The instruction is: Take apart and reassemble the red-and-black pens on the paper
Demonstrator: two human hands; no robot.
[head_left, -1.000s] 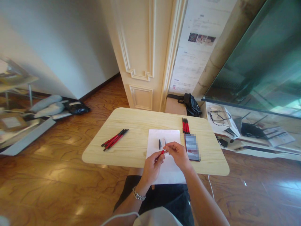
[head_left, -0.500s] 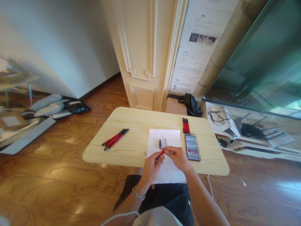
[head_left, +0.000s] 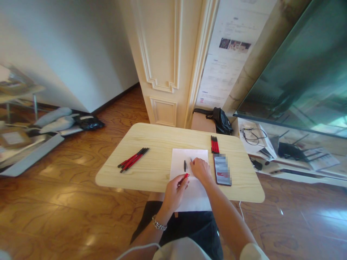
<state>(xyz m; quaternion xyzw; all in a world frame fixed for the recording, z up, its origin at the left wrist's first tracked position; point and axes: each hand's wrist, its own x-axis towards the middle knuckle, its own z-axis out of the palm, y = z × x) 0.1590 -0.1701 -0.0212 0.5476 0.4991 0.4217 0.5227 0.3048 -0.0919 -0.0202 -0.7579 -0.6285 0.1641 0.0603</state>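
My left hand [head_left: 175, 190] is closed round a red pen barrel [head_left: 186, 176], whose end sticks out past the fingertips over the white paper [head_left: 177, 157]. My right hand [head_left: 201, 169] is at the paper's right part, fingers pinched on a thin dark pen refill [head_left: 191, 159]; only its upper end shows. Between the hands, a little further off, lies a short black pen part [head_left: 184, 166] on the sheet. Several red and black pens [head_left: 133, 160] lie in a loose bundle at the left, and several more pens [head_left: 215, 144] lie side by side at the right.
A phone [head_left: 222, 169] lies on the pale wooden table [head_left: 157, 137], just right of the paper. Beyond the table are a cream door panel [head_left: 162, 54], a black bag [head_left: 221, 121] and a white cabinet [head_left: 292, 171] with cables and a router. A white cord hangs below the table's right side.
My right hand has left the red barrel and moved a little forward and right, onto the refill lying on the paper. My left hand stays in place with the barrel.
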